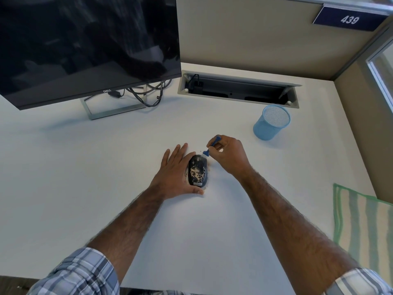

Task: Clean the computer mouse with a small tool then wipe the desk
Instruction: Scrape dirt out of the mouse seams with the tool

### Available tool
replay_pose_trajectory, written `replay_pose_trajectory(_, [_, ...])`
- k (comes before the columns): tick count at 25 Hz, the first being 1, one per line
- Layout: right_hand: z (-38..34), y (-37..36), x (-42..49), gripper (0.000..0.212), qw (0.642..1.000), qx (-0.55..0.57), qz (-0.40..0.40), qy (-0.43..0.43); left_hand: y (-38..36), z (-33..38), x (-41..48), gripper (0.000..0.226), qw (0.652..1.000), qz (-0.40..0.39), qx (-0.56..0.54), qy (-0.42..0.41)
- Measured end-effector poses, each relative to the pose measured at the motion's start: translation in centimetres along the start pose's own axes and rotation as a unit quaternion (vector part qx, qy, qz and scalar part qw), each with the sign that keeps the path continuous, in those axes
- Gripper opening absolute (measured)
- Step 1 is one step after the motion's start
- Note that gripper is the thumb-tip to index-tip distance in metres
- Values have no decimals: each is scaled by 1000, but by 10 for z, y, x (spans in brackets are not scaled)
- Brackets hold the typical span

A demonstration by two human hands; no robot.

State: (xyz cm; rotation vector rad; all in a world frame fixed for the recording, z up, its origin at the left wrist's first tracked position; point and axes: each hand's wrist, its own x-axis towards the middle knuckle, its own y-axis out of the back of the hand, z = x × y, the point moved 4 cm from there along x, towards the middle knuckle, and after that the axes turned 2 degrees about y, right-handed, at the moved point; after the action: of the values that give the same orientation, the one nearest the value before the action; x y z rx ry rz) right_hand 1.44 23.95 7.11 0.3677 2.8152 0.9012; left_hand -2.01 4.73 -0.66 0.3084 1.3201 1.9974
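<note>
Left hand (176,175): we are bracing the mouse with it, fingers together and extended along the mouse's left side, thumb curled at its near end.
Computer mouse (197,170): we are seeing it lying mid-desk, black, speckled with tan crumbs.
Right hand (228,154): we are pinching a small blue brush (209,149), fingers clamped on its handle, its tip touching the mouse's far right edge.
Desk (106,167): we are noting scattered crumbs around the mouse.
Striped cloth (361,220): lying at the right edge, well apart.
Blue mesh cup (271,122): standing beyond the right hand.
</note>
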Motion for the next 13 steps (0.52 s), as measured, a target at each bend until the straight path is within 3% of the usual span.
replay_pose_trajectory(13, [7, -5, 0, 12, 1000, -6, -19, -18, -4, -3, 1, 138, 1000, 7, -4, 3])
